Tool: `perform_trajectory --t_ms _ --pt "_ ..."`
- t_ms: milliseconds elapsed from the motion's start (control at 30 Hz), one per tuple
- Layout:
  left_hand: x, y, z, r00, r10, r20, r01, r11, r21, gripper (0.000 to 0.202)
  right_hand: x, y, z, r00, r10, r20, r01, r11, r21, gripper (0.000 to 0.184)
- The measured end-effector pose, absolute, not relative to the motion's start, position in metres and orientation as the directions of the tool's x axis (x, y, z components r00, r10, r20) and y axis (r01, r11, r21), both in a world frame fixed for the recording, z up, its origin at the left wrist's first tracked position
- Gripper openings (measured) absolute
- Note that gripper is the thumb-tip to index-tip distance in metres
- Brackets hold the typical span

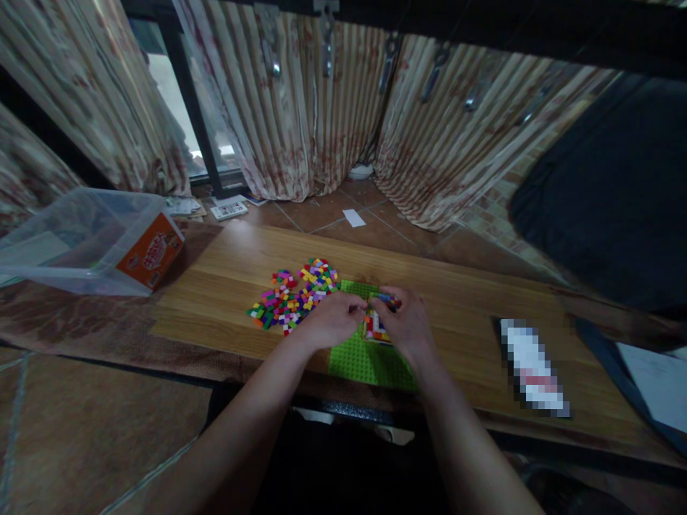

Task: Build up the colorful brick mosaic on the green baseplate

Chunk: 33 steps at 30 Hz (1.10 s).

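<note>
A green studded baseplate (348,365) lies on the wooden board in front of me. On it stands a low, squarish structure of colourful toy bricks (376,330), with red, yellow, white and blue pieces. My left hand (335,320) is at the structure's left side, thumb and fingertips pinched together; whatever is between them is too small to make out. From the right, my right hand (405,318) grips the structure with curved fingers, covering its right part. Left of the baseplate, loose toy bricks (293,300) in many colours lie in a spread-out pile, partly behind my left hand.
A clear plastic box (96,279) with an orange label stands at the board's left end. On the wooden board (461,307), a pixelated flat item (534,368) lies to the right. Papers (655,379) are at the far right. Striped curtains (322,121) hang behind the board.
</note>
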State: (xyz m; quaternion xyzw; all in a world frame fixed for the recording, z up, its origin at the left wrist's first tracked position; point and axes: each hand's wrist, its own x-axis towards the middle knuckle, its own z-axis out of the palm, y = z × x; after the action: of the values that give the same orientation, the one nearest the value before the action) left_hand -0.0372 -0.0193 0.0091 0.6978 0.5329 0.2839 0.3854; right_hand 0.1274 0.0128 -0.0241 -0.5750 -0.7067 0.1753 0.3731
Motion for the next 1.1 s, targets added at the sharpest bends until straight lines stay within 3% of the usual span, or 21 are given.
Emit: perform_trajectory --t_ms 333,633,833,1100 --pt "-0.037 -0.020 0.009 0.256 0.967 -0.005 0.490 -0.126 0.862 0.025 0.124 0.013 -0.027 -0.049 0.939 0.341 0.674 0.282 -0.682 0.024" --pt "-0.043 -0.017 -0.002 0.072 0.995 -0.072 0.153 0.060 0.986 0.026 0.130 0.004 -0.005 -0.068 0.891 0.450 0.610 0.394 -0.688 0.027" --pt "-0.036 -0.018 0.014 0.034 0.993 -0.114 -0.132 0.118 0.984 0.022 0.123 -0.008 0.005 -0.126 0.961 0.247 0.418 0.278 -0.865 0.028" --pt "-0.030 -0.018 0.016 0.061 0.991 -0.116 -0.236 0.128 0.963 0.016 0.120 -0.009 0.005 -0.120 0.986 0.119 0.212 0.142 -0.967 0.029"
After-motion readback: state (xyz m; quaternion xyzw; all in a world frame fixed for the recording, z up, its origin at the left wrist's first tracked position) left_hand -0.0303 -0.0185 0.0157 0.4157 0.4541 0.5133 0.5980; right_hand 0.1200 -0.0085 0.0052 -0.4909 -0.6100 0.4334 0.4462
